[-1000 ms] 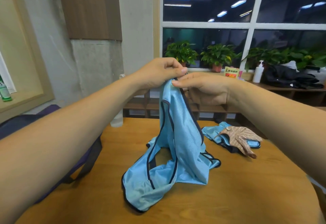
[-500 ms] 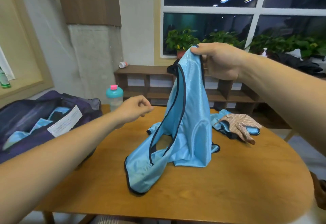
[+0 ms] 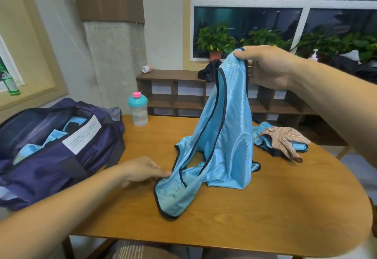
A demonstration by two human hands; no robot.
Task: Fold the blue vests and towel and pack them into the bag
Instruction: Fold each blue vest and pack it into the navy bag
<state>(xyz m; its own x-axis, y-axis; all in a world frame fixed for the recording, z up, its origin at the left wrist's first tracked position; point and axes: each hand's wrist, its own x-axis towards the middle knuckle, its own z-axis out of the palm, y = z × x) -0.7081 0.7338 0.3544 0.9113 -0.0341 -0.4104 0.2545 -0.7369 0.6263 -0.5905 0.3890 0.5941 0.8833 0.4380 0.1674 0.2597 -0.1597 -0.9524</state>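
Table centre carries the blue vest, my right hand pinching its top at 1 o'clock, my left hand touching its hem, straight-fingered, at 8 o'clock; slick fabric could slip and collapse unfolded.

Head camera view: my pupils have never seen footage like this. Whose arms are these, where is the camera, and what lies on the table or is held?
No machine: a person wears one wide-angle camera on the head, looking down at their bare hands. The right hand holds a blue vest up by its top; the left hand touches its lower edge. On the table are a second blue vest with a brown towel on it and a shaker bottle; at its left edge is an open purple bag with blue cloth inside.
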